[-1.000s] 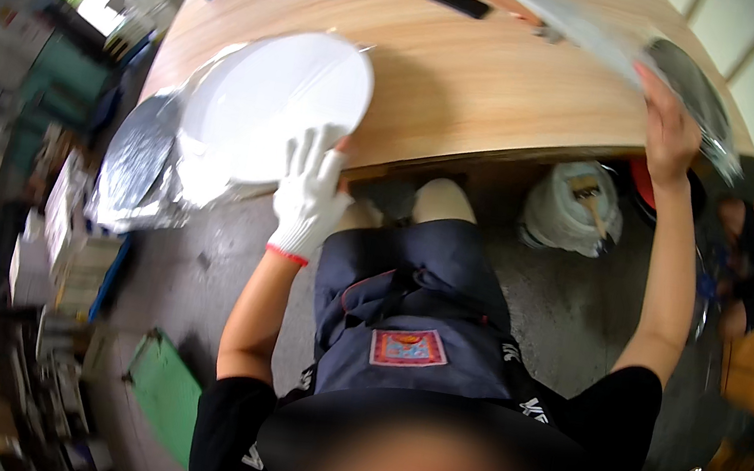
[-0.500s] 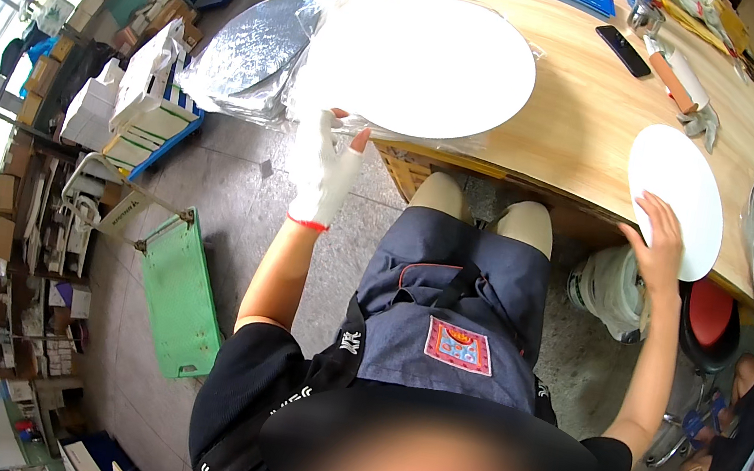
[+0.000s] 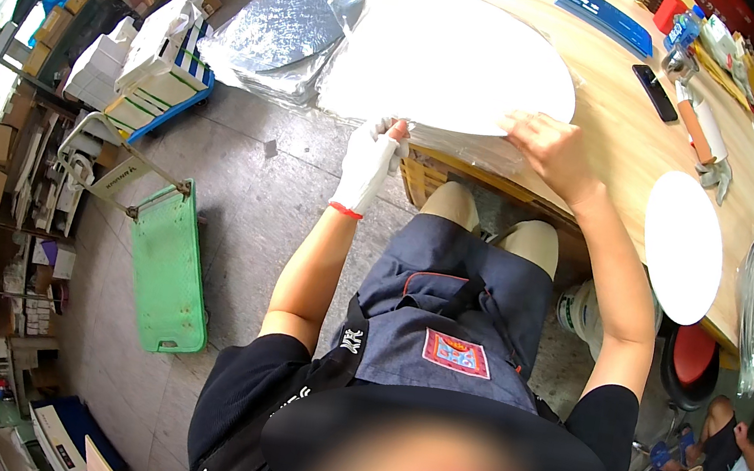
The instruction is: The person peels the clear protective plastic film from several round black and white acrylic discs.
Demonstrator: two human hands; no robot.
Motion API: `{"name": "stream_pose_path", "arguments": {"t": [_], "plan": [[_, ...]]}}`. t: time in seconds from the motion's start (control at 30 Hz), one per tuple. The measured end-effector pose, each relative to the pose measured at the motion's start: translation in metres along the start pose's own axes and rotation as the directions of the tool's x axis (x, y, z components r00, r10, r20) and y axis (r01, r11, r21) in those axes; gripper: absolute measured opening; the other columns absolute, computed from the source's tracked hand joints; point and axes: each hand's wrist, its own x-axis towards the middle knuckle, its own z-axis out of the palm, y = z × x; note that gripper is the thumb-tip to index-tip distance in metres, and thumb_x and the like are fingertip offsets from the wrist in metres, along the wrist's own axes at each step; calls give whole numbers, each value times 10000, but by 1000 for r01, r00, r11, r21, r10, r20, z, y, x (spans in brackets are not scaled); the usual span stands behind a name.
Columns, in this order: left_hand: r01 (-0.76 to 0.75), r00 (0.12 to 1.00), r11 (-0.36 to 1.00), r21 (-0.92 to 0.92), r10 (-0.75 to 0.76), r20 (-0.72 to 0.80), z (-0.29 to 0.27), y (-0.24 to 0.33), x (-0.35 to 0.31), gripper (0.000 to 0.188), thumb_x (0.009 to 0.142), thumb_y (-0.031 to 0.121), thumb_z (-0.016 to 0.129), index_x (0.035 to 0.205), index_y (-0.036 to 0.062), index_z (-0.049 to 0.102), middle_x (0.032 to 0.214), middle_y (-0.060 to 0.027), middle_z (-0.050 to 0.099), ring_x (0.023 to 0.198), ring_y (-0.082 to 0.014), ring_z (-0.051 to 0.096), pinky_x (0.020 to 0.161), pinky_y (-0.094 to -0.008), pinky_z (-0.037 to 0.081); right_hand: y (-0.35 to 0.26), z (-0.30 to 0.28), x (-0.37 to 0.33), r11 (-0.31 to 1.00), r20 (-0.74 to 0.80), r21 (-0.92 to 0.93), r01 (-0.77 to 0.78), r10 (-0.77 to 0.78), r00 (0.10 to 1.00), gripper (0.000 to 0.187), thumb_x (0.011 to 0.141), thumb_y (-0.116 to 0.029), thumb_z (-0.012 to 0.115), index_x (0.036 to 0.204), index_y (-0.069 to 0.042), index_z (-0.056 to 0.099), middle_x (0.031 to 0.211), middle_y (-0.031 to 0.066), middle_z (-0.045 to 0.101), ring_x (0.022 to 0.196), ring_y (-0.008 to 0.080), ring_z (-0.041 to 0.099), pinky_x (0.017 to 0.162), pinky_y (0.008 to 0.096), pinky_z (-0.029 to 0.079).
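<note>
Since the earlier frame, the bare right hand (image 3: 555,155) has moved from the small white disc (image 3: 683,247) to the large white disc (image 3: 472,68) on the wooden table (image 3: 608,144), its fingers bunched at that large disc's near right rim. Along its near left edge, the gloved left hand (image 3: 366,165) curls its fingers narrowly; whether either hand grips, I cannot tell.
</note>
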Motion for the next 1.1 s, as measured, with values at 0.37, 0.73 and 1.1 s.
{"name": "stream_pose_path", "arguments": {"t": [0.37, 0.73, 1.1], "plan": [[-117, 993, 990, -78, 117, -7, -13, 19, -16, 296, 973, 311, 619, 906, 22, 610, 668, -8, 579, 527, -44, 453, 494, -209, 370, -24, -47, 49, 973, -36, 11, -229, 229, 973, 132, 889, -180, 668, 998, -109, 683, 827, 111, 691, 713, 292, 675, 594, 355, 517], [6, 993, 756, -655, 71, 92, 31, 18, -26, 279, 999, 411, 482, 986, 133, 478, 858, -51, 587, 685, -157, 587, 542, -306, 513, -63, -57, 77, 995, 12, -31, -91, 91, 996, 80, 905, -170, 631, 944, -104, 650, 801, 95, 684, 720, 263, 677, 594, 358, 515], [71, 997, 635, -770, -79, 26, 68, 12, 15, 282, 995, 350, 485, 1051, 89, 576, 848, -49, 619, 687, -145, 622, 474, -302, 513, -79, -41, 68, 972, 25, -227, 61, -57, 998, 120, 797, -112, 599, 917, -112, 599, 701, 31, 618, 676, 183, 670, 526, 312, 510]]}}
